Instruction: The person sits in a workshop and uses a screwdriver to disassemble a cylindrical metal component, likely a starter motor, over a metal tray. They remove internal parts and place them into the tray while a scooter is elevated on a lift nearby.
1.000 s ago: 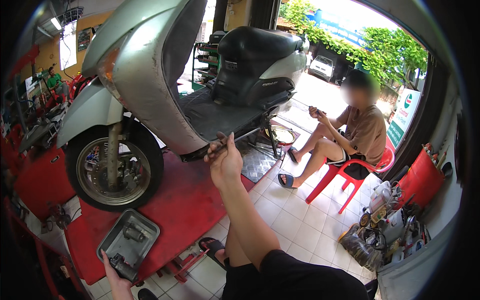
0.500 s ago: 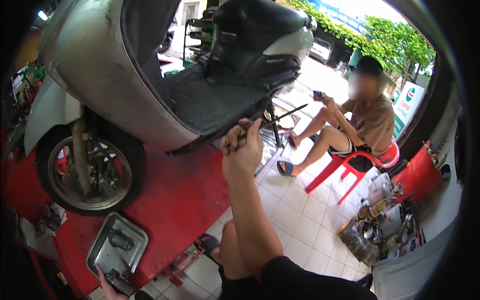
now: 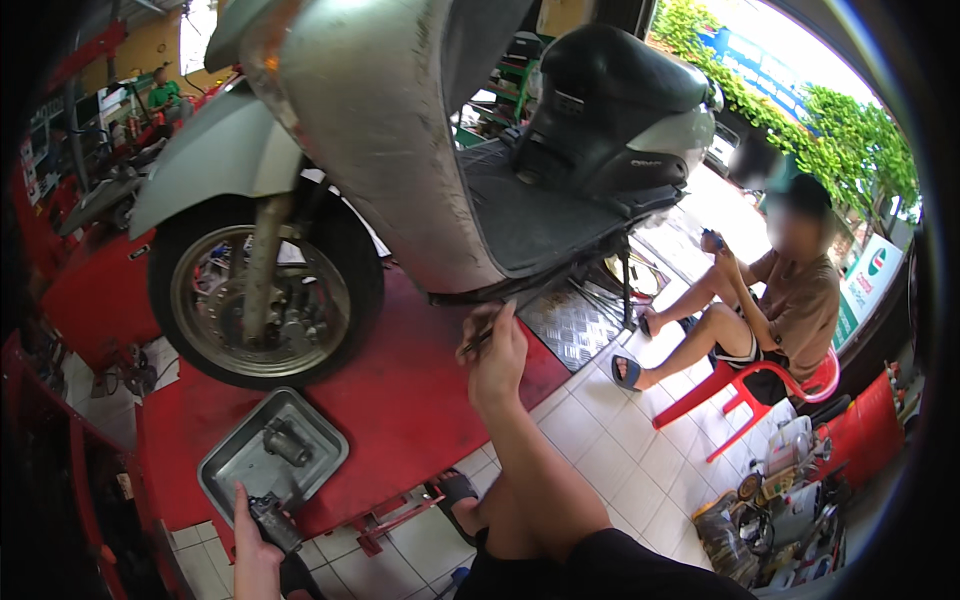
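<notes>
At the lower left, my left hand (image 3: pixel 257 548) is closed on a dark grey cylindrical metal part (image 3: pixel 275 524), its thumb along the near side. The part is held at the near edge of a shallow metal tray (image 3: pixel 333 422). Inside that tray lies another grey cylindrical metal part (image 3: pixel 288 442). My right hand (image 3: pixel 498 358) is raised in the middle, below the scooter's footboard, fingers curled round a thin dark rod (image 3: pixel 484 338). Most of the rod is hidden by the fingers or seen end-on, so its kind does not show.
A grey scooter (image 3: pixel 370 130) stands on a red platform (image 3: pixel 430 370), its front wheel (image 3: pixel 262 300) behind the tray. To the right, a person (image 3: pixel 800 260) sits on a red plastic chair (image 3: pixel 735 400). Bottles and loose parts (image 3: pixel 790 490) are heaped at the right wall.
The view has swung left, so the scooter, tray and seated person appear further right. The rod, which stuck out long toward the upper right, now barely shows. Both hands keep their holds.
</notes>
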Demonstrator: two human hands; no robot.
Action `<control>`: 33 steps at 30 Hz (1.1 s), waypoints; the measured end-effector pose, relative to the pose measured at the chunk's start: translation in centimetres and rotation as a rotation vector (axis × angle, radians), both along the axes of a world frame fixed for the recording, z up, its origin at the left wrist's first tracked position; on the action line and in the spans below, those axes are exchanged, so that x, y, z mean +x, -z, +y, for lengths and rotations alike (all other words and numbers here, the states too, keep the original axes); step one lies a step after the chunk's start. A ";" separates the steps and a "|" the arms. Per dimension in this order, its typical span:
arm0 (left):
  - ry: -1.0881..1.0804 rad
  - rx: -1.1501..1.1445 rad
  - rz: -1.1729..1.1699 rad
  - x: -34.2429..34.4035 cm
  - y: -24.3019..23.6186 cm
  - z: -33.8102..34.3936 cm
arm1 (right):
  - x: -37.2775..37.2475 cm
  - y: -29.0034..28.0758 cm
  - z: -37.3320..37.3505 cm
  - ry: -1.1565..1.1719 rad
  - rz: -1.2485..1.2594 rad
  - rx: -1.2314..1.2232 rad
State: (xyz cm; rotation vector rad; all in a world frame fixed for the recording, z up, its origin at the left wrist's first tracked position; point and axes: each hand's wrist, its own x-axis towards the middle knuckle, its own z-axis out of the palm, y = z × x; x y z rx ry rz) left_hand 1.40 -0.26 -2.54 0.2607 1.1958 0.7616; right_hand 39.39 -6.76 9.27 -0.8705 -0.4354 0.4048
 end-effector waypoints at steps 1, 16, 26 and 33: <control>-0.001 0.000 -0.030 -0.5 -0.1 -0.1 | -1.9 0.5 0.4 -0.039 -0.058 -0.050; -0.083 0.009 -0.161 -2.3 -1.9 0.0 | -15.6 6.0 1.4 -0.716 -0.491 -0.473; -0.078 0.065 -0.164 -1.8 -3.0 -0.1 | -16.1 6.0 1.2 -1.051 -0.530 -0.487; -0.039 0.119 -0.289 -0.8 -3.1 -0.4 | -16.8 5.6 1.0 -1.091 -0.571 -0.626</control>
